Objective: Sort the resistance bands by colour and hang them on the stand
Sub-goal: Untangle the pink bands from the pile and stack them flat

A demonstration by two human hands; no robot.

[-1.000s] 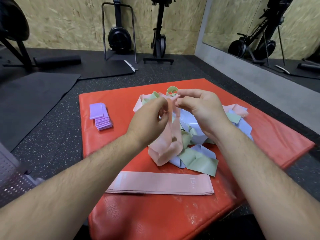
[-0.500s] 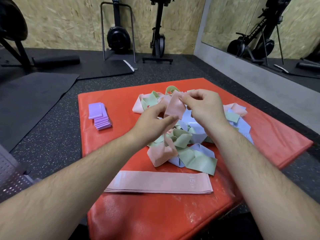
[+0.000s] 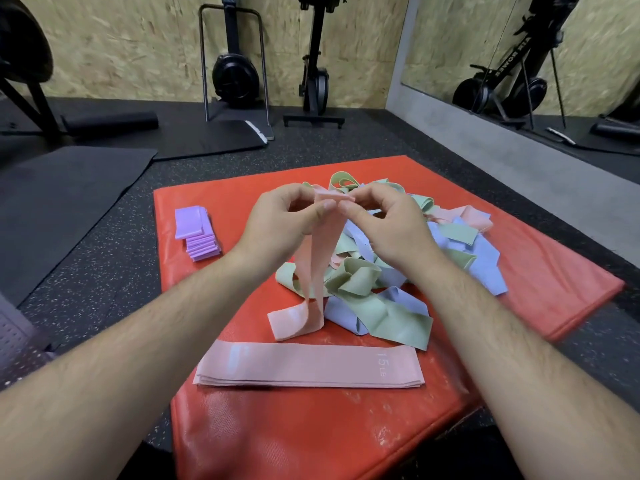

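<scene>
Sorting sits roughly midway, by look of it: red mat [image 3: 554, 282] carries mixed heap [image 3: 398, 271] of green, blue, pink bands unsorted; flat pink stack [image 3: 311, 367] near you, purple stack [image 3: 195, 232] far left. No stand in view, nothing hung. Your left hand [image 3: 277, 225] and right hand [image 3: 384, 220] both pinch top of pink band [image 3: 313, 271], tail draping onto mat.

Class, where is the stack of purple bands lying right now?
In the head view the purple bands lie at the red mat's far left edge, left of the left hand.
</scene>
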